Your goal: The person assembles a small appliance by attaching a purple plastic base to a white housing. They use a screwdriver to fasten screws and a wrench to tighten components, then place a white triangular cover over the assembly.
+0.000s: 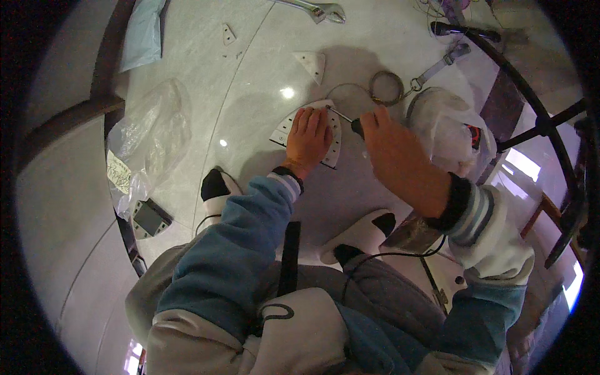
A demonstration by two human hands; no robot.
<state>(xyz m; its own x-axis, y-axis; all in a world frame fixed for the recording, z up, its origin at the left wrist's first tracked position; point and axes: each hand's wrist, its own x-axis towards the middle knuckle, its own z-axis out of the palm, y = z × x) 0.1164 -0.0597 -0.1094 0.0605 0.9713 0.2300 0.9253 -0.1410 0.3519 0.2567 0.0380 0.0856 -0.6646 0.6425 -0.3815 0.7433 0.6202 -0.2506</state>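
Observation:
My left hand (307, 139) lies over a white fan-shaped plate (335, 140) with rows of holes, fingers pressed together and holding it against the floor. Parts of the plate are hidden under that hand. My right hand (395, 145) grips a screwdriver (356, 127) with a dark handle. Its metal shaft slants left, and the tip meets the plate's far edge beside my left fingers. A thin wire runs from near the tip to a coiled loop of wire (386, 87) on the floor.
A small white triangular piece (312, 64) and an adjustable wrench (324, 11) lie farther off. Clear plastic (152, 134) and a small dark-screened device (150, 219) are at left. A white plastic bag (440, 128), a strap with a ring (440, 65) and a black curved frame (519, 78) stand at right.

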